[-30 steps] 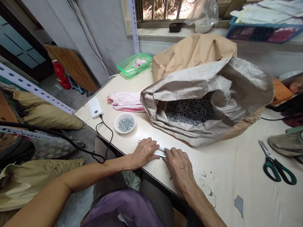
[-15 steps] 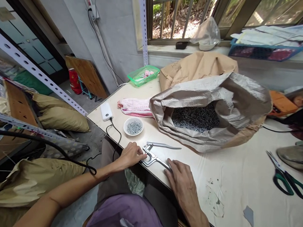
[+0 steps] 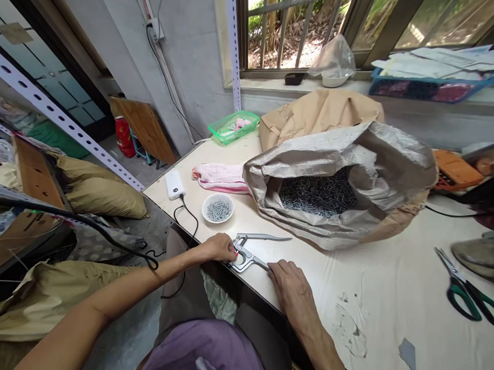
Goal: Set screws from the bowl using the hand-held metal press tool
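Observation:
A metal hand tool (image 3: 248, 256) with two long handles lies on the table near its front edge, its handles spread apart. My left hand (image 3: 219, 247) is closed at the tool's jaw end, and a small red bit shows at the fingertips. Over the end of the lower handle, my right hand (image 3: 290, 283) has its fingers wrapped. Just behind my left hand stands a white bowl (image 3: 217, 208) of small metal pins. A large open sack (image 3: 288, 154) holding many dark metal pieces is behind the tool.
Scissors (image 3: 462, 289) and a grey scrap (image 3: 408, 357) lie at the right. A white power bank (image 3: 174, 184) with a black cable, a pink-striped cloth (image 3: 221, 177) and a green basket (image 3: 234, 127) are at the back left. An orange box (image 3: 457, 171) stands right of the sack.
My left hand has drawn its fingers together at the tool's jaw, where red now shows more clearly. My right hand has shifted slightly left and its fingers are more curled on the handle.

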`<action>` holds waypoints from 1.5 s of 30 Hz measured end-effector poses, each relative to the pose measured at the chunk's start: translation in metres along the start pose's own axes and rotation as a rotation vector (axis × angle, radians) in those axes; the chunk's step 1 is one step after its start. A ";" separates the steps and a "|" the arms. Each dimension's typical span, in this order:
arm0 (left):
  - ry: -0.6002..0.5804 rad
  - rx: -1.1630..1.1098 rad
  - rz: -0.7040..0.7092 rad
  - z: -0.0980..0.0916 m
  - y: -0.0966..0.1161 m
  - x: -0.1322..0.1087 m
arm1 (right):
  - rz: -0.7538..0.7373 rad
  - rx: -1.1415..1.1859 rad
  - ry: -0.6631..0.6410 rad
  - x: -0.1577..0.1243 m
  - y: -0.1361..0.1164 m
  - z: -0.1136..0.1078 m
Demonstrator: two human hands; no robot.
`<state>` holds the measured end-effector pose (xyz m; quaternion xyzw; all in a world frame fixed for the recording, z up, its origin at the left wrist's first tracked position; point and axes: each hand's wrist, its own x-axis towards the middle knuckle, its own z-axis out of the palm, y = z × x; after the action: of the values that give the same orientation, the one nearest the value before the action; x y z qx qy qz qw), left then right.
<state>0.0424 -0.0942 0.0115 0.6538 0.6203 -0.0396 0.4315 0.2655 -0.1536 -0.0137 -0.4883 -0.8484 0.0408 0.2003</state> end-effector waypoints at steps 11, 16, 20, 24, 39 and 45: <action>0.158 0.500 0.342 -0.010 -0.012 -0.025 | 0.060 0.022 0.006 -0.005 0.023 -0.003; 0.164 0.587 0.528 0.009 -0.027 -0.054 | 0.105 0.032 0.045 -0.012 0.022 0.001; 0.182 0.629 0.508 0.022 -0.029 -0.059 | 0.116 0.014 0.044 -0.014 0.016 0.003; 0.345 0.516 0.500 0.007 -0.027 -0.055 | 0.112 0.029 0.078 -0.017 0.012 0.003; 0.700 0.394 -0.085 -0.060 -0.010 0.039 | 0.071 -0.004 0.212 -0.020 0.024 0.016; 0.661 0.400 -0.081 -0.062 -0.006 0.037 | 0.057 -0.005 0.227 -0.018 0.022 0.014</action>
<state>0.0156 -0.0279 0.0256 0.6774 0.7314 0.0359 0.0703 0.2859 -0.1556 -0.0382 -0.5143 -0.8061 -0.0113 0.2924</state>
